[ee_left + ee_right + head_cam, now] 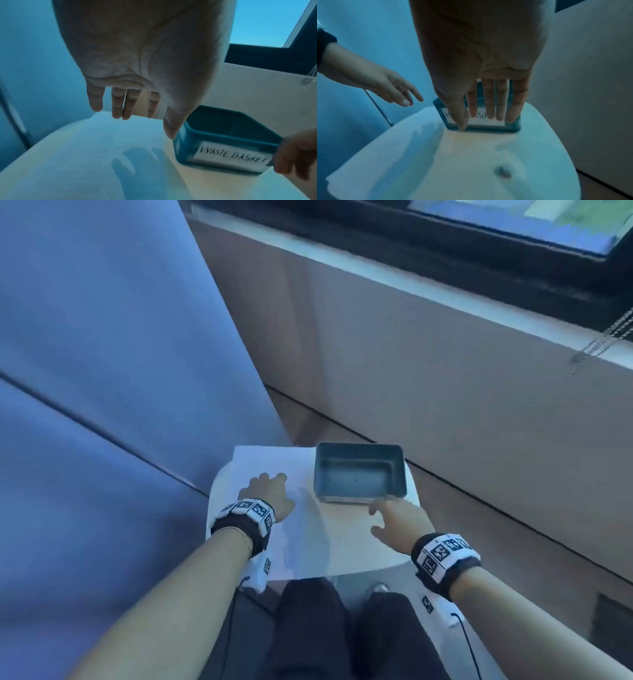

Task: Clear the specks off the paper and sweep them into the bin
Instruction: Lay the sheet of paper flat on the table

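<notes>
a small white table (346, 559) with rounded edges stands on a brownish floor (496, 529). left of it rises a broad blue-lit panel (102, 337) crossed by a dark seam. beyond it, a pale low wall (411, 354) carries a white sill (376, 272) under a dark-framed window (513, 224). a beaded cord (603, 340) hangs at the far right. the light is cool and bluish.

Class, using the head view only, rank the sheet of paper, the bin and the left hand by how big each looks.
1. Paper, largest.
2. Bin.
3. Left hand, smallest, though it hovers nearer the camera, which enlarges it.
</notes>
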